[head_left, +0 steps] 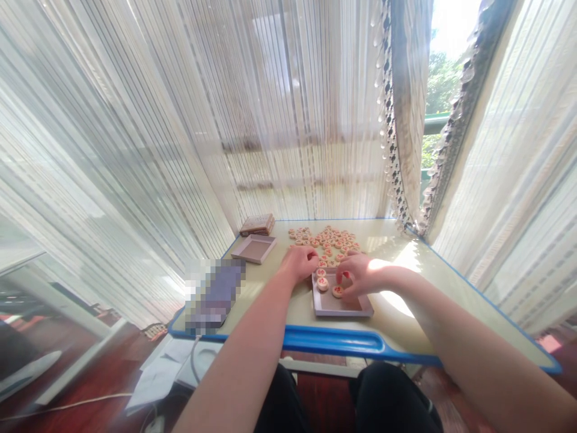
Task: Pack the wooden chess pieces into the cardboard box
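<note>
Over the shallow open box [343, 312], my right hand [360, 273] is bent down with its fingertips at a round wooden Chinese chess piece [338, 291] that bears a red character. Two more pieces, one a red-marked Chinese chess piece [322, 284], sit at the box's left side. My left hand [301, 263] rests just beyond the box's left corner, its fingers curled; whatever they hold is hidden. Beyond both hands lies a loose spread of Chinese chess pieces [328, 243], several showing red characters.
A second shallow box part [255, 249] lies at the back left, near a stacked brown box [257, 224]. A blurred-out dark device [219, 294] with a cable is on the table's left. The table's blue edge [333, 340] runs before my knees. Curtains [293, 120] hang behind.
</note>
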`<state>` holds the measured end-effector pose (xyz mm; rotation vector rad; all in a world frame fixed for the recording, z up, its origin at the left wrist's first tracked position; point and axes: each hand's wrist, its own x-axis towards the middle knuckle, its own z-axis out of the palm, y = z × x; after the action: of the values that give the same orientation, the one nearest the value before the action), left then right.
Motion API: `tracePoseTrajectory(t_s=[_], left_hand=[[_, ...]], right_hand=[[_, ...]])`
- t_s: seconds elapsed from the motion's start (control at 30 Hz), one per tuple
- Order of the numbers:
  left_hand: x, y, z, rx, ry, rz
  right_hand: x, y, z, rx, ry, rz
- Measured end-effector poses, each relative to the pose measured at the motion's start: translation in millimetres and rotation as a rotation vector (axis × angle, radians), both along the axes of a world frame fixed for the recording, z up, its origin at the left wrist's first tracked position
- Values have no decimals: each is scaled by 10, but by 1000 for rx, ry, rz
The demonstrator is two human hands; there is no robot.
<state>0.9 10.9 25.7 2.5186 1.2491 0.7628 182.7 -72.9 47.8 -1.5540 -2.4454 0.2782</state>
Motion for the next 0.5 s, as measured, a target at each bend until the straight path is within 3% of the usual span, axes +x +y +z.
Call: tracePoseTrajectory(t_s=[0.5], left_hand=[[0, -24, 41, -55, 27, -56]], right_hand=[[-23, 36, -58, -56, 46, 37]])
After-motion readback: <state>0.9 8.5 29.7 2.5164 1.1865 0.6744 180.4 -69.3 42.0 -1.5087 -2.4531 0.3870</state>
